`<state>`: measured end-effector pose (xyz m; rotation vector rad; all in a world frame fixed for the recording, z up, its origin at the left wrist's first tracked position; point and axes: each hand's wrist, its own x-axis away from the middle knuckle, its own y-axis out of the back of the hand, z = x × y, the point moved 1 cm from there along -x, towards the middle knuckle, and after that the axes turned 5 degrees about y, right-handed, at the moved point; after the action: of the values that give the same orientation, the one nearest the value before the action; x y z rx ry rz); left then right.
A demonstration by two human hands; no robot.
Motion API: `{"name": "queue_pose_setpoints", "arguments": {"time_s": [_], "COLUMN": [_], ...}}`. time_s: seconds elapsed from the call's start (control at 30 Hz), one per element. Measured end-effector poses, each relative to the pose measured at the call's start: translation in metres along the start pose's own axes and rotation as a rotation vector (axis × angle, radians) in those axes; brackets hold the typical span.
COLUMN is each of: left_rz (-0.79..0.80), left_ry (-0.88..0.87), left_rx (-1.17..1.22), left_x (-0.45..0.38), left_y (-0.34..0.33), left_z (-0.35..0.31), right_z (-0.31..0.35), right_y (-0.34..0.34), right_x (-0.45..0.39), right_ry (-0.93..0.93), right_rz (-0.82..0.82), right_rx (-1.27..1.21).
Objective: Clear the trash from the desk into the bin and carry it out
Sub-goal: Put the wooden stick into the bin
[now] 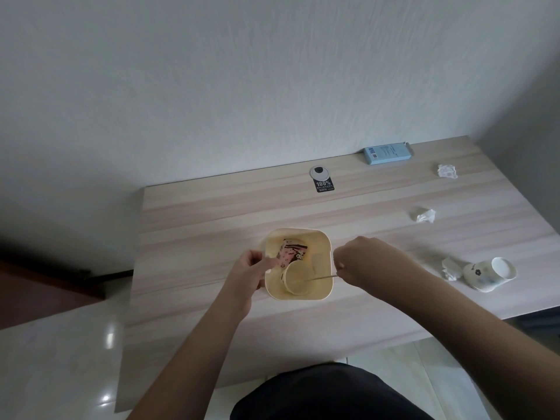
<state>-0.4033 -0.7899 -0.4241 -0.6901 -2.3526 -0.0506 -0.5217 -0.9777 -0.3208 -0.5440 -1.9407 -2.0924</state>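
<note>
A: In the head view, why does the left hand point(253, 268) stay on the bin point(298, 263)?

B: I think it steadies it. The fingers are closed on the left rim of the small yellow bin, which stands on the desk point(212, 225) near the front edge. So the bin does not slide while the other hand drops something in.

A: And the right hand point(359, 259)?

B: It is closed narrow, pinching a thin stick point(315, 278) at one end. The hand is just beside the right rim of the bin.

A: Which way does the stick point?

B: Its long axis lies almost level, from the right hand toward the left. The free end reaches over the opening, above a round cup point(298, 281) that already lies inside. It tilts down a little at the far end, I judge, so it can fall in when released.

A: What else is in the bin?

B: A pink printed wrapper point(291, 253), behind the cup.

A: Is the desk cleared?

B: Not yet. On the right there is a paper cup point(489, 272) lying on its side, its mouth toward the right, with a crumpled tissue point(450, 268) touching it. Two more crumpled tissues lie further back, one point(423, 215) in the middle right, another point(447, 171) near the blue box point(388, 153) at the wall.
</note>
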Motion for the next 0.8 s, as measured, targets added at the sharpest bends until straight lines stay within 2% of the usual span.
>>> {"name": "queue_pose_setpoints", "arguments": {"time_s": [0.13, 0.33, 0.57, 0.8], "left_rz": [0.027, 0.086, 0.064, 0.074], "left_ry": [-0.006, 0.022, 0.037, 0.055], "left_rx": [0.008, 0.003, 0.034, 0.018], "left_x": [0.000, -0.001, -0.002, 0.000], "left_y": [-0.003, -0.006, -0.004, -0.006], "left_z": [0.001, 0.002, 0.001, -0.002], "right_z": [0.026, 0.035, 0.027, 0.032], "right_y": [0.004, 0.000, -0.005, -0.013], "right_x": [-0.011, -0.040, -0.049, -0.058], "right_ry": [0.093, 0.136, 0.048, -0.020], "right_rz": [0.007, 0.001, -0.256, -0.399], "right_rx": [-0.036, -0.118, -0.158, -0.375]}}
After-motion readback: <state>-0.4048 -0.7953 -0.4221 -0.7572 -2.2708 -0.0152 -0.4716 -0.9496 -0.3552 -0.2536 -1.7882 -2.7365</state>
